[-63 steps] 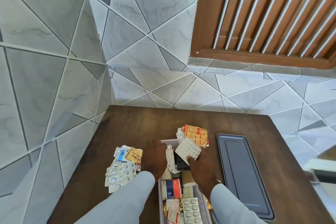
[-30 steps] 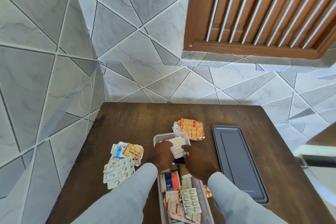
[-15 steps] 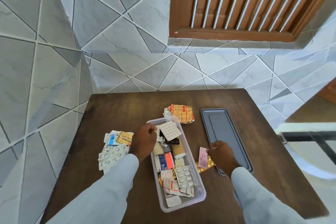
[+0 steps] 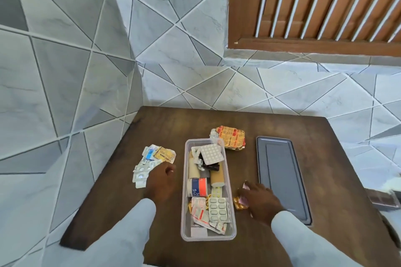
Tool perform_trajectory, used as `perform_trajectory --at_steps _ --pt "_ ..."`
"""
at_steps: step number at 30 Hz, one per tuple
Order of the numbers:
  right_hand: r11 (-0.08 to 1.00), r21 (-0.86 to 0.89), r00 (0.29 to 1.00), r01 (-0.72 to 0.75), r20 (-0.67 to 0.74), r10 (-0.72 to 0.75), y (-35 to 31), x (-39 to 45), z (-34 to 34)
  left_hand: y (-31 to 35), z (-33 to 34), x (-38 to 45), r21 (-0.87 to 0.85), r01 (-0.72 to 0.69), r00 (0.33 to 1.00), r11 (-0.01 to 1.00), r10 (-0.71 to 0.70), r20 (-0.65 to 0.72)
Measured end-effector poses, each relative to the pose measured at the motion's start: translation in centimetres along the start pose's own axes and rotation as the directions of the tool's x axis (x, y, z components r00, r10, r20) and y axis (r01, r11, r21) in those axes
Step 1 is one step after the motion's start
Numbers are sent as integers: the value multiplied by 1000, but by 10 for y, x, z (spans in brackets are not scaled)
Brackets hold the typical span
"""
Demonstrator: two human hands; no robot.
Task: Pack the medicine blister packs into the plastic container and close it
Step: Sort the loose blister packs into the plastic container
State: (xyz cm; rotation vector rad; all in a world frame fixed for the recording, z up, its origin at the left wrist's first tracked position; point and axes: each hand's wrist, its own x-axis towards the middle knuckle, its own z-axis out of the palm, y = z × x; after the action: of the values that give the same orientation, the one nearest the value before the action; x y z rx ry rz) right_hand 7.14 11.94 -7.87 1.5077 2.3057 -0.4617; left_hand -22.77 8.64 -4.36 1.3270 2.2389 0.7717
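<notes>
I count one plastic container (image 4: 230,236), open. Left of the container: one pile of blister packs (image 4: 152,161). Right of it: one grey lid (image 4: 282,176). Behind it: one orange stack (image 4: 231,140).

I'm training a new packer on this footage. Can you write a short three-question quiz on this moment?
1. True or false: the lid is already on the plastic container.
2. The left hand is nearest to: A) the orange packs behind the container, B) the pile of blister packs left of the container, C) the lid.
3. Fill in: the right hand rests on the table between the container and the ____, on a few loose packs.

Key: 1 false; 2 B; 3 lid.
</notes>
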Motion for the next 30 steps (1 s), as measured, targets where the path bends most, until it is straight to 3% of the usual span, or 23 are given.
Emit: perform_trajectory --at_steps 4,10,12,14,17,20,26,30 --pt "999 20 997 42 -67 -41 2 5 -6 -13 -5 -11 15 67 998 998 -67 21" --pt "993 -98 983 72 -163 -87 -5 22 -9 -18 -12 4 39 64 998 997 -64 -7" --pt "999 -42 982 32 -185 -39 -9 27 -7 -21 -11 14 35 81 997 996 -81 5" --pt "992 121 977 -43 -200 67 -14 30 -8 -27 -11 26 25 114 993 993 -115 25" --pt "945 305 976 -119 -138 167 -15 37 -14 -39 -10 48 129 118 992 985 -121 19" --pt "908 376 979 -185 -14 205 -11 42 -25 -45 -6 65 192 170 985 967 -172 -2" --pt "877 357 937 -321 -11 348 -14 42 -25 -51 3 76 289 224 964 931 -254 71" --pt "809 470 922 -352 25 387 -21 42 -23 -57 2 80 296 270 946 916 -310 97"
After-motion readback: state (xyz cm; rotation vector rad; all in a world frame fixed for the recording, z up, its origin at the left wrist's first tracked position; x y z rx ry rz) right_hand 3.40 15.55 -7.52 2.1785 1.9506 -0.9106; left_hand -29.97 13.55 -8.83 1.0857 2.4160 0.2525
